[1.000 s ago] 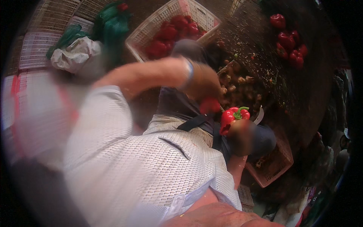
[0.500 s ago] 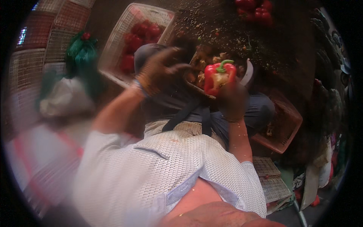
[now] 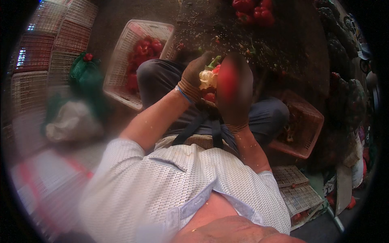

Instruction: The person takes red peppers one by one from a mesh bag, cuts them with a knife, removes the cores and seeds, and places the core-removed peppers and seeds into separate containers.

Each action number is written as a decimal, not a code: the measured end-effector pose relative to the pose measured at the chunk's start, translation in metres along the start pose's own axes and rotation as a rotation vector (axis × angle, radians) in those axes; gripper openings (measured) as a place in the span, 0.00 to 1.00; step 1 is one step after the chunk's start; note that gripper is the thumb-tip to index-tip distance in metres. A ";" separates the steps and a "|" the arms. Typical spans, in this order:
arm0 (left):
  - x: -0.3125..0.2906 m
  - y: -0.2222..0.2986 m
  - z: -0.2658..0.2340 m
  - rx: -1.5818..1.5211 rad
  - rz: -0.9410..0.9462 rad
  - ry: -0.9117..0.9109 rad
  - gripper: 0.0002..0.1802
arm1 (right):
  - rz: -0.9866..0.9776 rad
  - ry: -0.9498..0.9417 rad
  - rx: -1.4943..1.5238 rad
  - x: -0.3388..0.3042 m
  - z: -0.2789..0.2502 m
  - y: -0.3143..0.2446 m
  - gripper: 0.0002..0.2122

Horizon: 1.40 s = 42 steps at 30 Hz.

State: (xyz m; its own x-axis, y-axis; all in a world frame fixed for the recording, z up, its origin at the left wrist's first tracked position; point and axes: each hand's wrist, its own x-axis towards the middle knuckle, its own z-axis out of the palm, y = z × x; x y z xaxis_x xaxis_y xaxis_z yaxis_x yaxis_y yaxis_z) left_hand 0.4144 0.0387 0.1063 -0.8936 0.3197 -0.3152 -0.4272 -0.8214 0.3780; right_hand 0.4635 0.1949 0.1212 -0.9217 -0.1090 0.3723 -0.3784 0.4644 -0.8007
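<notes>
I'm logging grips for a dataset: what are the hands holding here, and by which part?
Both gloved hands grip one red bell pepper: the left hand at its pale core by the green stem, the right hand around its body.

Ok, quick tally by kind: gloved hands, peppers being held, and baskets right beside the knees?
Gloved hands: 2, the left hand and the right hand
Held pepper: 1, red, between both hands
Baskets by the knees: 2, the white basket with red peppers in it and the reddish basket
Total: 5
</notes>
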 end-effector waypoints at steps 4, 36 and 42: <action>-0.004 0.000 0.000 -0.180 -0.161 -0.104 0.21 | -0.026 0.012 -0.111 -0.006 -0.004 -0.004 0.40; -0.022 0.012 -0.016 0.755 -0.352 -0.262 0.29 | 0.142 0.083 -0.123 -0.041 0.002 0.011 0.19; -0.010 0.009 -0.010 1.654 0.107 -0.621 0.27 | 0.322 0.195 -0.036 -0.033 0.006 0.052 0.13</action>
State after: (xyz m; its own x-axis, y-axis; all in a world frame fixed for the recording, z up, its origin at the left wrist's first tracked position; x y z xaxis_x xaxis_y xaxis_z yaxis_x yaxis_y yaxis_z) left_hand 0.4205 0.0233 0.1045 -0.6720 0.7397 -0.0351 0.3027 0.3176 0.8986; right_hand 0.4740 0.2177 0.0643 -0.9580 0.2150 0.1897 -0.0659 0.4786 -0.8756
